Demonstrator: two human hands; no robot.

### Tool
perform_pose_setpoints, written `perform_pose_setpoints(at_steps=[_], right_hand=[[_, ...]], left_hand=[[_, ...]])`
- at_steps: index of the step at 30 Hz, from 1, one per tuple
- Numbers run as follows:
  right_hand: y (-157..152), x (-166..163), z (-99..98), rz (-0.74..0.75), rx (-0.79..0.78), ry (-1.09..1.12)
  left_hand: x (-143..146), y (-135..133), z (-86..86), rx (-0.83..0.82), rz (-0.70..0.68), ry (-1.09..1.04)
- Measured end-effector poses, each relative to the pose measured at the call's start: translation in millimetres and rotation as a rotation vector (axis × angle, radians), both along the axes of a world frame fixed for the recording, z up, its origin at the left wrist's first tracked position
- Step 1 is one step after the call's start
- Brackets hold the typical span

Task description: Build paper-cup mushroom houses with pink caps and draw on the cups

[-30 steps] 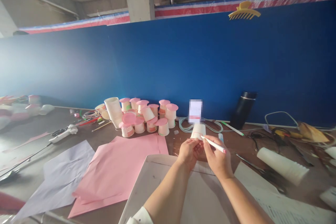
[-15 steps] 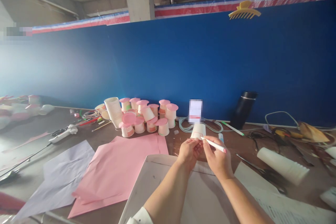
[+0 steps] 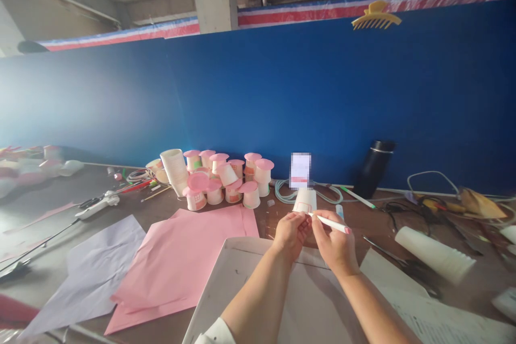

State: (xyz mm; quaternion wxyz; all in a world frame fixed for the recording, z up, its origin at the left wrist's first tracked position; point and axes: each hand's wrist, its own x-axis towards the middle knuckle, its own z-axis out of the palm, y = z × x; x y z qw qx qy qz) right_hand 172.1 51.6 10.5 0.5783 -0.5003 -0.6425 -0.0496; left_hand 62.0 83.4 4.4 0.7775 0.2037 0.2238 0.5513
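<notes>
A white paper cup [image 3: 305, 200], mouth down, is in front of me with a thin reddish outline drawn on its side. My left hand [image 3: 291, 230] is closed on its near edge, the fingertips partly hiding the rim. In my right hand [image 3: 335, 244] is a white marker with a pink end [image 3: 332, 223], pinched between thumb and fingers. Its tip meets the cup's side near the lower right of the outline. Just beyond the cup stands a blurred-out phone-like screen [image 3: 300, 169].
Paper cups with pink round tops [image 3: 250, 193] crowd the back, beside a stack of white cups [image 3: 174, 171]. Pink sheets [image 3: 181, 258] and a pale purple sheet [image 3: 97, 263] lie left. Rightward are a black bottle [image 3: 374, 169], a green-capped marker [image 3: 358, 197], scissors [image 3: 415, 271] and toppled cups [image 3: 435, 252].
The marker has tilted slightly, its pink end shifting a little to the right, with the tip staying at the cup. My left hand and the cup hold nearly still.
</notes>
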Motion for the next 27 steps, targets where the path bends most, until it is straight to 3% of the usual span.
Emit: perform_pose_setpoints(at_steps=[27], right_hand=[[5.2, 2.7, -5.7, -0.082, 0.041, -0.055]], left_hand=[[1.2, -1.6, 5.5, -0.041, 0.007, 0.008]])
